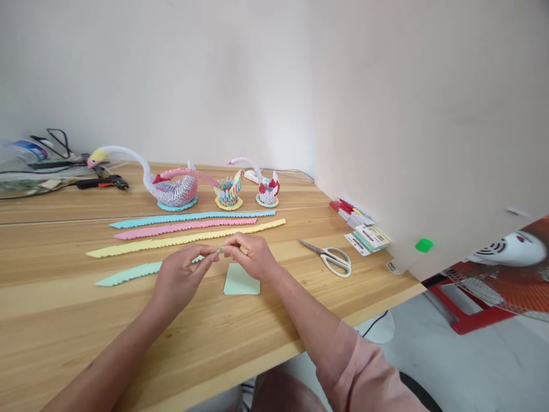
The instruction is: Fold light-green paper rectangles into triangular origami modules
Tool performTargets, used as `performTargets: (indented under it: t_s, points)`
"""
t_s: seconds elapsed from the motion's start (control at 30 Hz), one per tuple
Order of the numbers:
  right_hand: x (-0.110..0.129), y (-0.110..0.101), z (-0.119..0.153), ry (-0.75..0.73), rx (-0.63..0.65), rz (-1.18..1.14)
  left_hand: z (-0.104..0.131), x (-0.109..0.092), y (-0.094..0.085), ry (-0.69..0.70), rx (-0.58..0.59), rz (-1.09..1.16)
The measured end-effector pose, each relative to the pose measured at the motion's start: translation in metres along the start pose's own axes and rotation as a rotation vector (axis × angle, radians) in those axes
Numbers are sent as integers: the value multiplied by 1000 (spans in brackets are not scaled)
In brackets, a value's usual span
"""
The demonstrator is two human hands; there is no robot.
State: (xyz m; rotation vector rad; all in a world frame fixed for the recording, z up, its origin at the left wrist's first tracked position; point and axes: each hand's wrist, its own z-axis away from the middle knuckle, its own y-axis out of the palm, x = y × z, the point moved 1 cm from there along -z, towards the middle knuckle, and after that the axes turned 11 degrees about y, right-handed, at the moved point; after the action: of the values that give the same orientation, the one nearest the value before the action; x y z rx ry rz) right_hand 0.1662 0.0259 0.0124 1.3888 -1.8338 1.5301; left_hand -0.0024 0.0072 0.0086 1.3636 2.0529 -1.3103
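Paper piece (219,252), small and pale green, was pinched near the center of the frame between the left hand (176,277) and the right hand (254,257), thumbs and forefingers drawn together on it and the other fingers loosely curled. Below the right hand, a pale green paper stack (242,280) lay on the wooden table (206,337). Partly behind the left hand stretched a green strip (131,274), its edge notched. Above it, yellow (184,244), pink (184,228) and blue strips (193,217) ran across the center left. Scissors (322,252) with white handles rested right of center, near paper packets (372,238). Farther up, three paper swans, one large (175,191), one multicolored (228,192) and one small (269,194), stood on round bases. A glue gun (100,182) lay at upper left; a fan (493,286) occupied the right edge.
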Motion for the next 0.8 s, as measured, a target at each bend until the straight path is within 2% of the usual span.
performTargets:
  t_s: [0.1,0.2,0.3,0.4,0.47,0.53,0.7,0.8]
  points:
    - [-1,-1,0,11,7,23,0,4,3,-44,62,2]
    - [-4,1,-1,103,71,-119,-1,8,4,-116,138,43]
    - [-7,2,-3,179,129,-298,-2,7,2,-101,119,-24]
    - [-9,3,-4,200,155,-386,-1,5,0,-80,79,-112]
    - [-9,3,-5,210,161,-423,-1,5,0,-90,65,-85]
    - [-10,3,-5,217,158,-444,-1,6,0,-133,52,64]
    - [-6,2,-4,211,138,-389,-2,11,6,-307,35,754]
    - [-4,2,-3,197,148,-352,-2,14,8,-425,85,962]
